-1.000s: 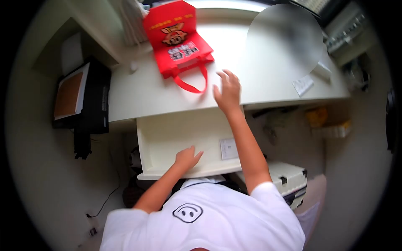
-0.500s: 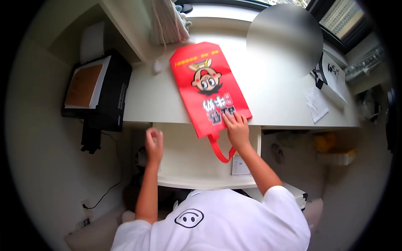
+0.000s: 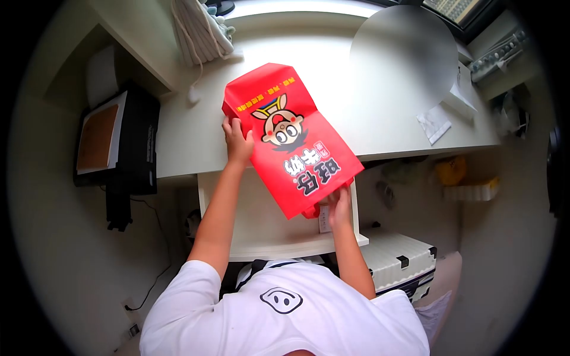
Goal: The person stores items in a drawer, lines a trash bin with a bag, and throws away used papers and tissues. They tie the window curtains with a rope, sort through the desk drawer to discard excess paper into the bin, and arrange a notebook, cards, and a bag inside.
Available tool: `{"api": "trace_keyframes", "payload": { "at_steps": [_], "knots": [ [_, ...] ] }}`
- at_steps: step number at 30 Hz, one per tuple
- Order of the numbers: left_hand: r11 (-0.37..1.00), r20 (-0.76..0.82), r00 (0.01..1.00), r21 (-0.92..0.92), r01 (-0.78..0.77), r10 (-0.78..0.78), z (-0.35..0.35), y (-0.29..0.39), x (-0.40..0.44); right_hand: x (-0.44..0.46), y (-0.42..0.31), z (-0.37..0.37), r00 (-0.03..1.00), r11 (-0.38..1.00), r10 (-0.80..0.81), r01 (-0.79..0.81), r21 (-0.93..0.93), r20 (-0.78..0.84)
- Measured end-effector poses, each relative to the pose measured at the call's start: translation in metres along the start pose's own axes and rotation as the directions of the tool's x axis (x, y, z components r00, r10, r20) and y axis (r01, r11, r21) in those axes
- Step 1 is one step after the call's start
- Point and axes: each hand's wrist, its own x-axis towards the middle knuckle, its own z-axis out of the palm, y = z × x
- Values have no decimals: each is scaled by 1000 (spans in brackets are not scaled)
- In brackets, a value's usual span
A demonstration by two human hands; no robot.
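Note:
A red bag with a cartoon face and Chinese lettering lies tilted over the desk's front edge, its printing upside down to me. My left hand is closed on the bag's left side, with its fingers at the edge and partly hidden. At the near right corner, my right hand grips the bag from below, its fingertips tucked under the fabric. The red handle shows only in part beneath the near edge. Below the bag is a pulled-out drawer with a small white printed card inside.
A black printer with papers on it stands at the left. On the white desk are a white paper and a white box or bag. A white suitcase sits below right. A corded cloth bundle is at the back.
My left hand has moved from the air onto the bag's left side. My right hand has gone from the bag's top surface to under its near edge. The handle has swung mostly underneath.

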Motion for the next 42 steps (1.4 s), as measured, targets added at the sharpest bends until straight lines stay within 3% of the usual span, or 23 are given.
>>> {"api": "trace_keyframes", "payload": {
  "at_steps": [1, 3, 5, 7, 10, 12, 13, 14, 15, 17, 19, 20, 21, 25, 27, 28, 29, 30, 31, 33, 35, 37, 42],
  "knots": [
    [991, -13, 994, -73, -111, 111, -1, 3, -4, 1, 3, 3, 1000, 1000, -3, 3, 1, -4],
    [983, -8, 989, -100, -151, 151, -2, 10, -12, 6, 8, 10, 954, 915, 218, -273, 297, 206],
    [962, -56, 996, -262, -82, 70, -5, 12, -18, 8, 10, 8, 934, 887, 310, -351, 299, 175],
    [956, -121, 986, -255, -142, 114, -24, 28, -25, 14, 24, 4, 965, 963, 234, -247, 108, 116],
    [831, -59, 829, 82, -551, 556, -45, 33, -52, 3, 2, 18, 930, 911, 298, -344, 229, 213],
    [834, 188, 863, -416, -363, 469, -58, 35, -76, -1, -9, 22, 898, 837, 288, -405, 369, 332],
    [884, 396, 833, -418, -211, 386, -49, 7, -95, -13, -28, 36, 901, 851, 207, -358, 384, 381],
    [691, 331, 609, -274, -669, 721, -67, 23, -95, -24, -45, 45, 896, 825, 256, -398, 401, 362],
    [523, 462, 390, -203, -828, 797, -71, 15, -102, -33, -57, 50, 889, 796, 307, -436, 419, 341],
    [343, 526, 145, -301, -890, 838, -78, 18, -105, -42, -66, 51, 858, 787, 292, -466, 404, 422],
    [289, 537, 62, -350, -891, 841, -83, 24, -105, -43, -61, 46, 823, 779, 275, -494, 387, 496],
    [235, 545, -20, -394, -889, 838, -84, 25, -107, -37, -49, 40, 871, 922, 273, -359, 149, 410],
    [241, 545, -17, -399, -885, 838, -85, 24, -113, -33, -40, 35, 913, 969, 244, -215, -122, 328],
    [471, 784, 12, -360, -806, 620, -104, 35, -142, -21, -22, 19, 957, 966, 257, -249, -74, 135],
    [705, 621, 423, -317, -635, 660, -124, 42, -167, -32, -18, 21, 966, 975, 222, -223, -5, 130],
    [704, 626, 418, -318, -635, 658, -126, 44, -185, -43, -18, 25, 944, 939, 307, -321, 120, 122],
    [954, 502, 815, -217, -207, 291, -123, 48, -206, -53, -14, 27, 912, 878, 392, -410, 247, 123],
    [931, 318, 921, -208, 301, -226, -117, 49, -220, -57, 3, 23, 888, 842, 418, -458, 286, 193],
    [569, 418, 745, -482, 667, -520, -108, 45, -225, -69, 12, 26, 831, 763, 490, -555, 332, 263],
    [-214, 776, 385, -541, 813, -499, -112, 31, -213, -90, 46, 35, 852, 785, 472, -523, 332, 227],
    [-239, 750, 389, -576, 782, -534, -114, 6, -206, -95, 61, 36, 830, 770, 511, -557, 311, 222],
    [437, 570, 574, -374, 818, -587, -114, -33, -202, -92, 70, 34, 807, 752, 545, -590, 292, 227],
    [493, 544, 649, -425, 759, -532, -107, -67, -197, -86, 55, 21, 818, 822, 567, -569, -7, 95]
  ]
}}
